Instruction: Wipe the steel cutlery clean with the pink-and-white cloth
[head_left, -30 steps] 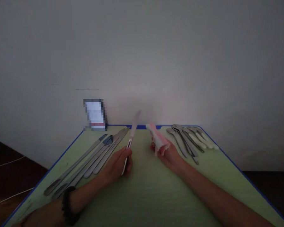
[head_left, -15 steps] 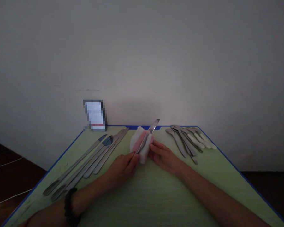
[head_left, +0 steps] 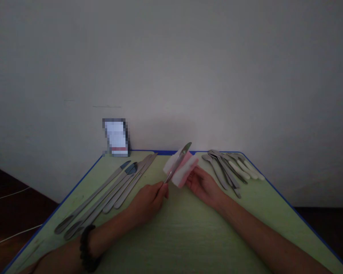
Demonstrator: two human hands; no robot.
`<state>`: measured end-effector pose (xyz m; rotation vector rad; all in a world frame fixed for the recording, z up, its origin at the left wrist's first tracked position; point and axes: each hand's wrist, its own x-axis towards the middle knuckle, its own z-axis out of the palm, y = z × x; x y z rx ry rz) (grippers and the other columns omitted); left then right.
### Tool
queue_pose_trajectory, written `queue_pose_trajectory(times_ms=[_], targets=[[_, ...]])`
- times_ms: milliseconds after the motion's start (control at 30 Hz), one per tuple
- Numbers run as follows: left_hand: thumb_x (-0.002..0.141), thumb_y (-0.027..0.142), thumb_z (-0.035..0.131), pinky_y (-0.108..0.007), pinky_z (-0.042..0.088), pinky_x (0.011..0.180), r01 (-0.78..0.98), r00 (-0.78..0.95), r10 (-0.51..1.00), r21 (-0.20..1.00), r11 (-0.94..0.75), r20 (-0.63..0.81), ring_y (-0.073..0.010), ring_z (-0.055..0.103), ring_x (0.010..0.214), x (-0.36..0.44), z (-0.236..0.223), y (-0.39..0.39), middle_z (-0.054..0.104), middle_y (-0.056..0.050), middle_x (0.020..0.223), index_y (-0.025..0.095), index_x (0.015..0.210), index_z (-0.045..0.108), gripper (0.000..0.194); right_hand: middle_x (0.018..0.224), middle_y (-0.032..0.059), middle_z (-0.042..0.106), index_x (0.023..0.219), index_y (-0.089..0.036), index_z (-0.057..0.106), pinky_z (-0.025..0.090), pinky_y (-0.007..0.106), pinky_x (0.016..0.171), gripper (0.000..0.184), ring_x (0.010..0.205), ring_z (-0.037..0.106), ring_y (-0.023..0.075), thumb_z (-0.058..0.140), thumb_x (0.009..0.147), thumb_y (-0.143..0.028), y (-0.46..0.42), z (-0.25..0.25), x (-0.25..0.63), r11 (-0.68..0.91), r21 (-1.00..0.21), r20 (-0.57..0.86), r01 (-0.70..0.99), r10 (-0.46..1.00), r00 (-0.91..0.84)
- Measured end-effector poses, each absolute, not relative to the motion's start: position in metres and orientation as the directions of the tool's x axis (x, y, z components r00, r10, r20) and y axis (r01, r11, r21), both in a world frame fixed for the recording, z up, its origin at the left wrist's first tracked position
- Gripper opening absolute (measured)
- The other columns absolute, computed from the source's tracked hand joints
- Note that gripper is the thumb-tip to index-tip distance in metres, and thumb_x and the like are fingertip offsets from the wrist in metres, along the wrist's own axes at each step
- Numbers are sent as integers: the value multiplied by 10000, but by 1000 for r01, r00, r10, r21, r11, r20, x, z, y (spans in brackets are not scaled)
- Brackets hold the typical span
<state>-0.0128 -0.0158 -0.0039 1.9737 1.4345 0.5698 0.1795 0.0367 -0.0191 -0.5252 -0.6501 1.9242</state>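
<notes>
My left hand is closed around the handle of a metal table knife, whose blade points up and away to the right. Behind and beside the blade, my right hand grips a pink and white cloth between thumb and fingers. The cloth lies open under the knife, its near part folded toward me; whether it touches the blade I cannot tell. Both hands are above the middle of the green table. A dark beaded bracelet circles my left wrist.
Several long metal knives lie slanted on the left of the table. Spoons and white-handled cutlery are grouped at the right. A blurred-out phone-like screen leans on the wall at the back left.
My right hand has moved slightly up and right with the cloth, which is now more spread out behind the knife. More of the knife shows. My left hand stays nearly in place.
</notes>
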Motion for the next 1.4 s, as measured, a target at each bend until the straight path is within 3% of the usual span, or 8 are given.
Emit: queue_pose_trajectory(times_ms=[233, 433, 600, 767, 867, 1133, 1233, 1400], targets=[[932, 347, 274, -228, 350, 559, 658, 460, 888, 679, -326, -19, -140, 490, 536, -18, -1, -13, 529, 9, 576, 177, 741, 571, 391, 857, 43, 696, 872, -162, 653, 460, 321, 873, 179, 874, 638, 168, 703, 718, -239, 27, -22, 172, -346, -777, -9, -525, 841, -541], [934, 345, 283, -243, 355, 595, 730, 462, 884, 595, -335, -68, -159, 532, 567, -13, 2, -20, 565, -7, 609, 177, 801, 627, 404, 757, 25, 681, 739, -177, 629, 468, 340, 842, 47, 870, 630, 196, 612, 695, -175, 24, -20, 166, -263, -778, -85, -571, 944, -320], [932, 380, 293, -217, 351, 551, 671, 455, 879, 704, -232, -144, -138, 479, 533, -12, 6, -25, 477, 26, 541, 180, 800, 656, 435, 773, 30, 681, 803, -175, 636, 506, 336, 717, 150, 765, 626, 194, 509, 732, -207, 30, -15, 167, -282, -699, -190, -657, 959, -210], [925, 416, 352, -200, 359, 544, 486, 515, 836, 868, -101, -191, -117, 454, 553, -17, -1, -27, 477, 44, 597, 177, 1064, 617, 384, 699, 3, 657, 750, -190, 624, 522, 290, 667, 139, 624, 588, 139, 498, 801, -217, 43, -13, 174, -160, -694, -233, -702, 972, 9], [929, 446, 344, -202, 367, 553, 429, 505, 850, 898, -94, -153, -118, 448, 598, -19, -4, -27, 494, 29, 674, 171, 1104, 584, 405, 702, -21, 652, 778, -216, 614, 530, 276, 653, 105, 606, 585, 124, 559, 827, -290, 54, -15, 184, -79, -718, -221, -692, 968, 118], [942, 388, 276, -220, 329, 539, 529, 535, 843, 801, -281, -57, -128, 428, 556, -15, 3, -21, 458, 26, 626, 160, 911, 543, 353, 715, 3, 673, 786, -195, 634, 498, 276, 673, 251, 697, 607, 153, 700, 718, -427, 30, -15, 168, -104, -837, -122, -538, 993, -2], [931, 366, 282, -235, 334, 564, 602, 544, 837, 722, -341, -57, -142, 460, 574, -12, 2, -22, 495, 4, 643, 182, 789, 494, 314, 665, 4, 663, 732, -175, 630, 450, 263, 586, 286, 615, 571, 145, 702, 699, -449, 11, -14, 153, -100, -904, -77, -416, 995, -70], [953, 348, 228, -250, 331, 577, 703, 560, 824, 575, -419, -83, -151, 472, 567, -9, 1, -28, 510, -3, 648, 198, 780, 468, 333, 635, -4, 658, 767, -171, 652, 446, 274, 608, 305, 624, 583, 157, 681, 702, -468, 17, -17, 156, -40, -915, -41, -400, 999, -7]])
